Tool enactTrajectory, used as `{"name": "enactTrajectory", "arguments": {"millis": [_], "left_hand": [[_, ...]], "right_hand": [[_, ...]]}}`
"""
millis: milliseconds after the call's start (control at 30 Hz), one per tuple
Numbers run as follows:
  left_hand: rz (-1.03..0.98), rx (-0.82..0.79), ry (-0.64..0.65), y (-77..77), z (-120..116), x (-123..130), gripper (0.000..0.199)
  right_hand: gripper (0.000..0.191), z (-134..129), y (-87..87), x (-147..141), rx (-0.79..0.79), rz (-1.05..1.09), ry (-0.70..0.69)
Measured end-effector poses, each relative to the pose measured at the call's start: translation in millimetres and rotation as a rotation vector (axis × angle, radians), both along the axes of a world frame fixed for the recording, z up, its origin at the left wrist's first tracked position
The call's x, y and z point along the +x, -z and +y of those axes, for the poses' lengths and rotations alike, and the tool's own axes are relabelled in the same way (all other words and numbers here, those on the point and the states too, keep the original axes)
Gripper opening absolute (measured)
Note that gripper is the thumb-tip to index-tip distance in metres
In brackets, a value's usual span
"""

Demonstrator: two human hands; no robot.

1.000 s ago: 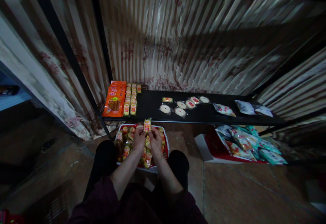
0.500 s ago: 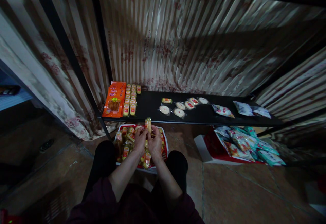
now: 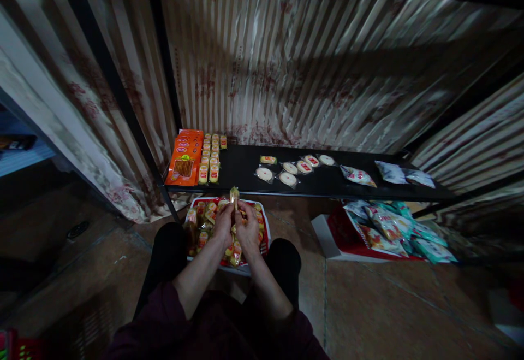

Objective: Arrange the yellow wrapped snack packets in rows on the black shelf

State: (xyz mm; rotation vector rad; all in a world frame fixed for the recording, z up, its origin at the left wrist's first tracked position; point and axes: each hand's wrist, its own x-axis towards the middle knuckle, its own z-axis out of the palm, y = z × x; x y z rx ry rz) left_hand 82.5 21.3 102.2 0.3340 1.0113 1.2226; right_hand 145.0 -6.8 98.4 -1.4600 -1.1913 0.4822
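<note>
Between my two hands, just in front of the shelf's edge, stands a small wrapped snack cake [image 3: 233, 195], its clear wrapper pinched from both sides. My left hand [image 3: 222, 226] grips it from the left, and my right hand [image 3: 248, 230] closes on it from the right. Below them a red and white box [image 3: 267, 228] holds many similar yellow cakes. On the black shelf [image 3: 241, 171], rows of wrapped cakes [image 3: 213, 172] stand beside orange snack packets [image 3: 183, 166]. My fingertips partly cover the held cake's lower end.
Round white wrapped biscuits [image 3: 288, 178] and a lone yellow cake [image 3: 268, 160] lie mid-shelf. Shiny bags [image 3: 357, 176] lie farther right. A red and white carton [image 3: 327, 237] of green and white bags sits on the floor. A black post [image 3: 164, 48] rises at left; a striped curtain [image 3: 262, 65] hangs behind.
The wrapped cake has turned and sunk slightly between my fingers, showing less of its printed side. Both hands stay over the box, and the shelf items have not changed.
</note>
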Motion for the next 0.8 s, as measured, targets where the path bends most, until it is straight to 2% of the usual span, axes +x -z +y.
{"name": "enactTrajectory", "arguments": {"millis": [300,467,633,800], "left_hand": [[-0.185,-0.215,0.017,-8.7,-1.0,1.7,0.007],[-0.226,-0.219,0.032,-5.1,1.5,1.8,0.005],[-0.310,-0.244,0.089,-2.9,1.4,-0.6,0.008],[-0.308,-0.281,0.065,-3.8,0.8,-0.5,0.009]], "right_hand": [[0.024,-1.8,-0.9,2.0,0.079,-0.045,0.029],[0.024,-2.7,-1.2,2.7,0.087,-0.068,0.040],[0.026,-2.1,2.6,3.2,0.019,-0.052,0.074],[0.031,-0.8,3.7,3.6,-0.016,-0.053,0.087]]}}
